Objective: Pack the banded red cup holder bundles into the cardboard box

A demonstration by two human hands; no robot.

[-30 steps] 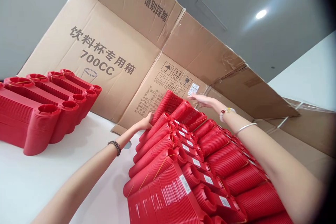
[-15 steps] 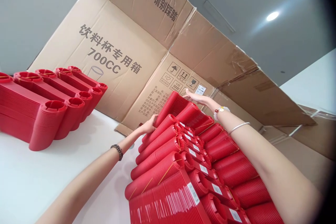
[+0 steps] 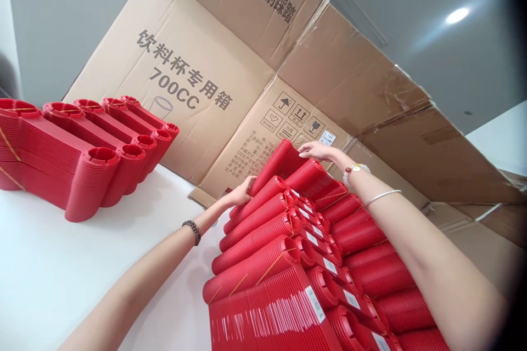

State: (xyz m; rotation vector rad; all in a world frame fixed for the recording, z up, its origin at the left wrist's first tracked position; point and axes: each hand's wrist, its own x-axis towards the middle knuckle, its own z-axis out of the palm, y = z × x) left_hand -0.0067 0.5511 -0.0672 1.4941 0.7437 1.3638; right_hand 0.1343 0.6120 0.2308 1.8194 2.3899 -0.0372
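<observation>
Several stacks of nested red plastic pieces with round end rings lie in a row in front of me, some with white labels and yellow bands. My left hand [image 3: 242, 192] is closed around the left side of the farthest red stack [image 3: 272, 171]; part of its fingers is hidden behind it. At the top right of that stack is my right hand [image 3: 318, 151], fingers stretched and slightly bent, with the fingertips at its upper edge. Whether they press on it I cannot tell. A banded red stack [image 3: 247, 269] lies closer to me.
Another group of red stacks [image 3: 53, 151] stands on the white surface [image 3: 160, 208] at left. Behind everything rises a large opened cardboard box [image 3: 185, 27] with printed Chinese text and "700CC". Its flaps [image 3: 354, 66] lean out to the upper right.
The view has shifted slightly, so the scene sits further right. My right hand's fingers have lowered toward the far stack's upper edge. My left hand keeps its hold on that stack.
</observation>
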